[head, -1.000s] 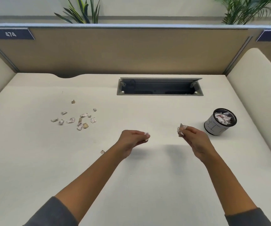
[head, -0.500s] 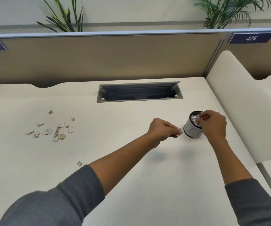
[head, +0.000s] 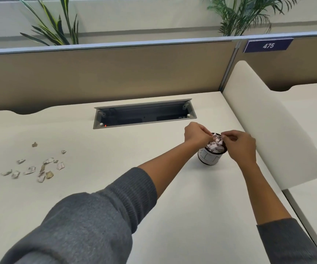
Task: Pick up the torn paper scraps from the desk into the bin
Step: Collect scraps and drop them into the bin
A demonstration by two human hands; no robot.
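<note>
With both pinched grips, left hand (head: pixel 196 134) and right hand (head: pixel 238 144), over the small white cylindrical bin (head: pixel 211 158), release scraps inside its rim; the torn paper scraps (head: pixel 39 168) lie on the worktop (head: pixel 172 206) far left of the bin.

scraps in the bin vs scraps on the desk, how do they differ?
The scraps in the bin are heaped tightly, up to the rim of the bin; the scraps on the desk lie flat and scattered, mostly apart. The binned ones sit between the left hand and the right hand; the desk ones lie far to the left, untouched. Both are small, torn, pale bits of paper.
</note>
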